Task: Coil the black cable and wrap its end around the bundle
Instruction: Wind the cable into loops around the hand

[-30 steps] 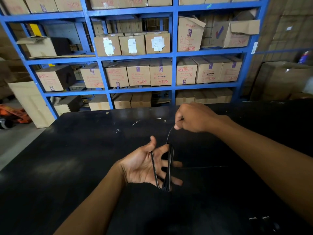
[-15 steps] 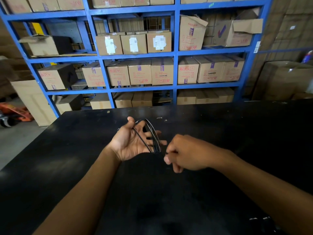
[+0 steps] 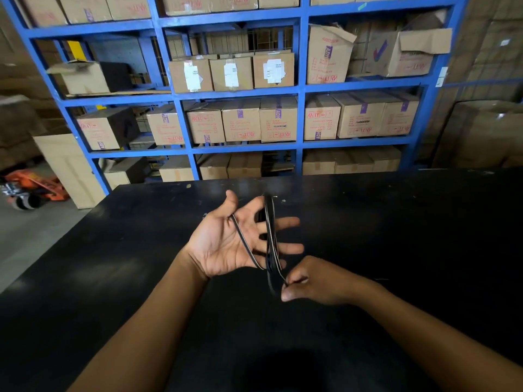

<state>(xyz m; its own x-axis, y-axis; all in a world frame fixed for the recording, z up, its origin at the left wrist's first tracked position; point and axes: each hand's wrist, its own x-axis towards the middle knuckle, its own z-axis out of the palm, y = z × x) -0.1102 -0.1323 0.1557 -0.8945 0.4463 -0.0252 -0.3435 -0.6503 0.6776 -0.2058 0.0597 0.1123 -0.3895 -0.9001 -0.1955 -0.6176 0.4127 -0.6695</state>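
Thumb and forefinger of the right hand [image 3: 317, 281] pinched shut on the black cable [image 3: 270, 236], right at the low end of the loops, just under the left palm. Left hand [image 3: 226, 241] spread wide, palm up and facing the camera, fingers splayed, nothing clamped. Several turns of cable looped around those spread fingers, standing upright from above the fingertips down to the right hand's pinch. One strand slanting across the left palm from the base of the thumb down toward the bundle's bottom. Thin pale stripe visible along the cable's edge. Both hands held over the black tabletop [image 3: 396, 227], near its middle; whether the coil touches the surface, cannot tell. Small pale specks dotted on the far part of the top. Beyond the table's far edge, blue steel racking [image 3: 300, 89] stacked with cardboard boxes [image 3: 278, 120], some with white labels. Orange pallet jack [image 3: 34, 186] on the floor at far left.
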